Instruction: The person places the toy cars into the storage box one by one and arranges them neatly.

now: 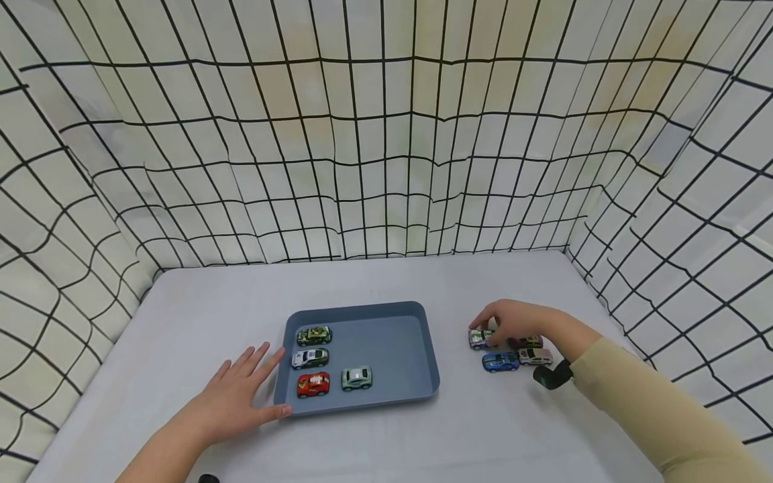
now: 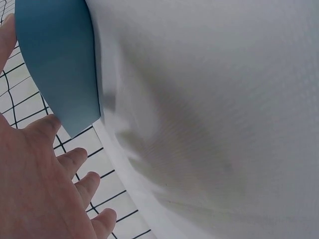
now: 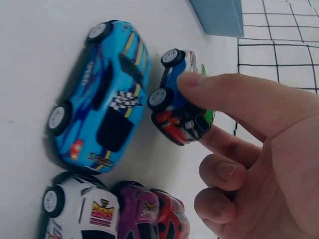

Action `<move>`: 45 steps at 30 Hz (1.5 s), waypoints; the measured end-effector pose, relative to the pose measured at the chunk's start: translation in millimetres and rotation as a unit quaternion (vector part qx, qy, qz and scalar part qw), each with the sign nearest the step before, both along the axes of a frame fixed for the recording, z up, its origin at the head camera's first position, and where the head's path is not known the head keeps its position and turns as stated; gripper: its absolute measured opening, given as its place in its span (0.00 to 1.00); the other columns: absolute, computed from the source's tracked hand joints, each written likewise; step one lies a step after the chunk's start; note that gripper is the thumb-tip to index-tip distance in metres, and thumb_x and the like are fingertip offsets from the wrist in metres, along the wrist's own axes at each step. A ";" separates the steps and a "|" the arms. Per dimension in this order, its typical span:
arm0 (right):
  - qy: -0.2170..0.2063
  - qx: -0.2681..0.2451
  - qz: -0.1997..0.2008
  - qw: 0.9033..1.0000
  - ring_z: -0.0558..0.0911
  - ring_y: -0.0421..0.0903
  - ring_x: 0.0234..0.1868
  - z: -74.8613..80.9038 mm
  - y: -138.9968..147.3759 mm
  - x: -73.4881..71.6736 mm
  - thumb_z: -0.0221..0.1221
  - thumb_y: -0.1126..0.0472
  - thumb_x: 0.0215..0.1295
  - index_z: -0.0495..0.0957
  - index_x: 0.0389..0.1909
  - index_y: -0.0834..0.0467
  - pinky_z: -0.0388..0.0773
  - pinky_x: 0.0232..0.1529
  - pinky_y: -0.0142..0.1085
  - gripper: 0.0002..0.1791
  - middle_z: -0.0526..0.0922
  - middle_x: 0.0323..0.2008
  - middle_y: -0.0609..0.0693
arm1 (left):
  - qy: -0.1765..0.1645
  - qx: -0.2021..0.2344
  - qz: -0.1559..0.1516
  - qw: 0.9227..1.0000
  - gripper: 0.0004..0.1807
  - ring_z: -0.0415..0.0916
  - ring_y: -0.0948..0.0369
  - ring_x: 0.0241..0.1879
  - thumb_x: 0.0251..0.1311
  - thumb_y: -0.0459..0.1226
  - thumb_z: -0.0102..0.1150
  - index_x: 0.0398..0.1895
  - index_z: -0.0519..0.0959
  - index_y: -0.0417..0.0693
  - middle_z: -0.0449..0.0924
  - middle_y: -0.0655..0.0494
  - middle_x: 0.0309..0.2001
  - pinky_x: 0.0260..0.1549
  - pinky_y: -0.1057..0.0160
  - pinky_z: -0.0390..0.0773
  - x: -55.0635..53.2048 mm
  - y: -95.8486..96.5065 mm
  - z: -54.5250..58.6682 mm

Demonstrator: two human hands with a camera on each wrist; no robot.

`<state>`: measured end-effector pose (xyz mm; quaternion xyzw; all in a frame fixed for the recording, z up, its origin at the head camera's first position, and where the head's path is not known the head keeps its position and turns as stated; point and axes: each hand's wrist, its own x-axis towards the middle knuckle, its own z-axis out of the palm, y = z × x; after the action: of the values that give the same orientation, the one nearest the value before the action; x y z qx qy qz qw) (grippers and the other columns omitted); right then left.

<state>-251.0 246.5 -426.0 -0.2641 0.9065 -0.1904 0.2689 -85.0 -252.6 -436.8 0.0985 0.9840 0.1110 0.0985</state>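
Note:
My right hand [image 1: 518, 319] pinches a small toy car [image 1: 479, 339] between thumb and fingers, right of the tray. In the right wrist view this toy car has a blue side and a black and red end. Beside it sits a blue toy car [image 3: 102, 102] with yellow stripes and a checkered patch. A white toy car [image 3: 84, 209], a purple one [image 3: 137, 206] and a red one [image 3: 172, 211] stand in a row below. My left hand [image 1: 232, 402] lies spread at the left edge of the blue-grey tray [image 1: 392, 349], fingertips and thumb right at its rim.
Inside the tray, at its left, are a green camouflage toy car [image 1: 314, 335], a white one [image 1: 310, 359], a red one [image 1: 313, 384] and a pale green one [image 1: 356, 378]. Black netting [image 1: 386, 161] over white cloth walls the white table [image 1: 362, 443] at back and sides.

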 end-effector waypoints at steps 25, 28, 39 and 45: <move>-0.025 -0.072 -0.006 0.997 0.76 0.46 0.42 21.7 -10.3 -9.2 0.69 0.52 0.60 0.82 0.57 0.42 0.76 0.44 0.41 0.22 0.80 0.53 0.45 | 0.006 0.011 0.001 1.000 0.61 0.47 0.33 0.72 0.46 0.76 0.56 0.77 0.58 0.49 0.52 0.34 0.75 0.65 0.26 0.47 0.1 0.2 -2.4; -0.031 -0.080 -0.003 0.996 0.76 0.47 0.41 23.9 -16.8 -8.8 0.69 0.51 0.60 0.82 0.57 0.42 0.76 0.43 0.41 0.22 0.80 0.52 0.44 | 0.005 0.009 0.001 1.000 0.61 0.47 0.33 0.72 0.45 0.76 0.56 0.77 0.58 0.49 0.52 0.34 0.75 0.65 0.26 0.47 0.2 -0.1 -3.4; -0.044 -0.101 0.030 0.993 0.73 0.45 0.32 30.4 -51.0 -18.8 0.70 0.52 0.58 0.83 0.56 0.43 0.71 0.35 0.38 0.22 0.82 0.48 0.43 | 0.008 0.002 -0.001 1.000 0.60 0.47 0.32 0.72 0.46 0.76 0.56 0.77 0.58 0.48 0.52 0.34 0.75 0.64 0.26 0.48 0.8 0.1 -3.5; -0.045 -0.111 0.057 0.991 0.73 0.44 0.29 34.8 -74.5 -21.7 0.69 0.52 0.60 0.83 0.56 0.44 0.70 0.33 0.37 0.22 0.83 0.45 0.42 | 0.018 -0.012 -0.005 1.000 0.60 0.48 0.32 0.72 0.46 0.76 0.55 0.77 0.58 0.50 0.52 0.34 0.75 0.64 0.26 0.48 -0.1 -0.1 -3.1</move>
<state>-272.7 171.9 -391.3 -0.3348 0.8503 -0.2857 0.2887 -85.1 -252.7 -439.9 0.1042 0.9863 0.0974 0.0829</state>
